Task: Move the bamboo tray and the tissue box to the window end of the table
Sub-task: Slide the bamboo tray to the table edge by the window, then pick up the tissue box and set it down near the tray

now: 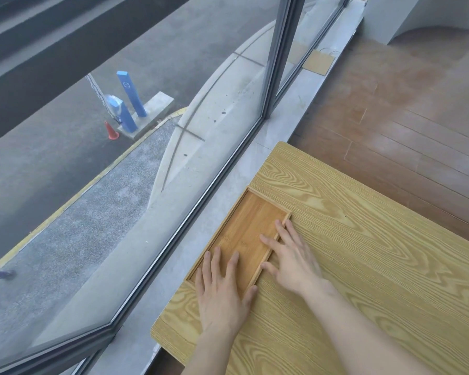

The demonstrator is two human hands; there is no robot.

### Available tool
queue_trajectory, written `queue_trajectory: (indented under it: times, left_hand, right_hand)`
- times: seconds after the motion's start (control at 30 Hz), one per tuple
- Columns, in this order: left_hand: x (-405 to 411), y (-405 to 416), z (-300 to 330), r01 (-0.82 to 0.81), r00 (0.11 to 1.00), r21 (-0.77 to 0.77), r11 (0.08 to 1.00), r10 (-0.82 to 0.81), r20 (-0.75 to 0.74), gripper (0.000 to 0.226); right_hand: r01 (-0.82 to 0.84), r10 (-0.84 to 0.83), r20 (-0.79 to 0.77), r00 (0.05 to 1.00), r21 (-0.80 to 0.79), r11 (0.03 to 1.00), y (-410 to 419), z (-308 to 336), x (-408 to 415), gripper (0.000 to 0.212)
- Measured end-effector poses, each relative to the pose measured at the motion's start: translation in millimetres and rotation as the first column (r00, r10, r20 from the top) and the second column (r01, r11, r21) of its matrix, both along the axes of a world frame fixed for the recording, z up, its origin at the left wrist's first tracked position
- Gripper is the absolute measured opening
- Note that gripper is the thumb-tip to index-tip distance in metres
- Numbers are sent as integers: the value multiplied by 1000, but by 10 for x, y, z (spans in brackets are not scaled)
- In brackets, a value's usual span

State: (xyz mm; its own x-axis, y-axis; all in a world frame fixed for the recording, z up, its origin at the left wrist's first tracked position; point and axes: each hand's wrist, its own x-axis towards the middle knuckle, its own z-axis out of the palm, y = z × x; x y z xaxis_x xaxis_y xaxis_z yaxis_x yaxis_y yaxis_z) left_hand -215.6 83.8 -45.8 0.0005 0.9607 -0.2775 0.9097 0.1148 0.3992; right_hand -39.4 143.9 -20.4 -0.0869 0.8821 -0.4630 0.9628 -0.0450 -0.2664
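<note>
The bamboo tray [241,234] lay flat along the window edge of the table [363,253], with the left hand [222,293] spread open over its near end and the right hand [290,261] open, fingers draped across its inner rim.

The bamboo tray [244,234] lies along the bench [363,266] edge at lower centre, just beside the window [146,185], so no bench room shows on its window side. Both flat hands, left hand [222,296] and right hand [290,263], cover its near end. To the right and toward the bottom of the frame, the bench top lies bare and open for passing.
</note>
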Motion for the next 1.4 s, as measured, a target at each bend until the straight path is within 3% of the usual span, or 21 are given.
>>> queue_trajectory:
  times: [0.27,0.4,0.63,1.0,1.4]
  left_hand:
    - [22,29,36,9,1000,-27,1000,-9,-14,81]
    - [59,119,132,34,999,37,999,-33,-32,76]
    - [401,438,447,267,963,45,963,-265,-47,83]
    - [1767,400,980,564,824,144,813,-566,-36,88]
    - [3546,-816,1016,714,697,114,691,-716,-22,85]
  right_hand:
    - [6,-6,-3,1000,-9,1000,-18,36,37,78]
    - [41,-41,15,999,21,999,-103,116,156,86]
    - [215,-220,84,972,58,975,-369,429,620,93]
    - [555,-568,93,817,137,821,-1387,944,1859,96]
    - [731,-746,1,666,201,652,-2978,927,3321,89]
